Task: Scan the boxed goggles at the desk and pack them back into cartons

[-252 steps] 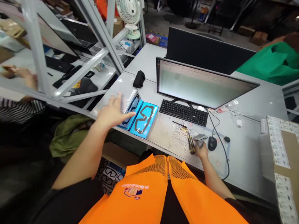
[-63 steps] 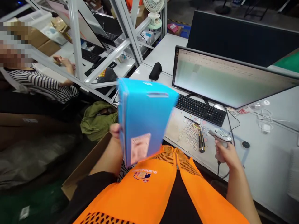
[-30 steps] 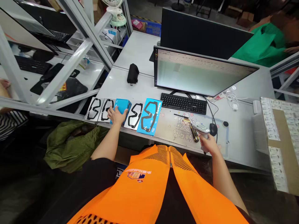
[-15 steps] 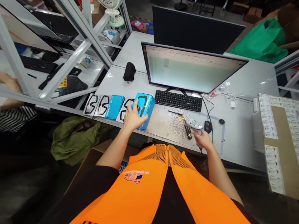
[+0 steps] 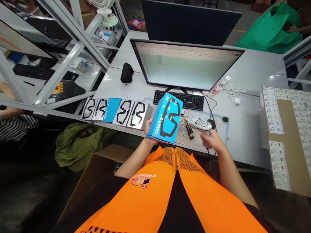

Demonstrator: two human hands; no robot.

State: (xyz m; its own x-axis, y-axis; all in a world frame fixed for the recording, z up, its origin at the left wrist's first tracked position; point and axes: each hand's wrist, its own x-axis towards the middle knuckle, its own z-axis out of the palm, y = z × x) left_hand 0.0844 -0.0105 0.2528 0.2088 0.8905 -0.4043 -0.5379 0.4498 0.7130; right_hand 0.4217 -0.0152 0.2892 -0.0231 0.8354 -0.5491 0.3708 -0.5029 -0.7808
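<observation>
A blue product box (image 5: pixel 167 119) printed with a black goggle-like shape and the word "Wakening" is lifted above the desk's front edge. My left hand (image 5: pixel 149 129) grips it from its left side, with most of the fingers hidden behind it. My right hand (image 5: pixel 211 141) is wrapped round the handle of a grey barcode scanner (image 5: pixel 201 124), whose head points left toward the box. Just below the scanner head, a yellow-and-black utility knife (image 5: pixel 189 130) lies on the desk mat. Left of the held box stands a row of several similar boxes (image 5: pixel 112 110), white and blue.
Behind the held box are a black keyboard (image 5: pixel 193 102) and a monitor (image 5: pixel 189 66). A mouse (image 5: pixel 212 123) sits beside the scanner. A large carton (image 5: pixel 291 142) stands at right, an open cardboard box (image 5: pixel 97 168) below the desk at left. Metal frame bars (image 5: pixel 73 55) rise on the left.
My left hand has picked up the blue box from the row's right end and brought it right, uncovering a white-faced box. The scanner stays in my right hand. The view has shifted slightly.
</observation>
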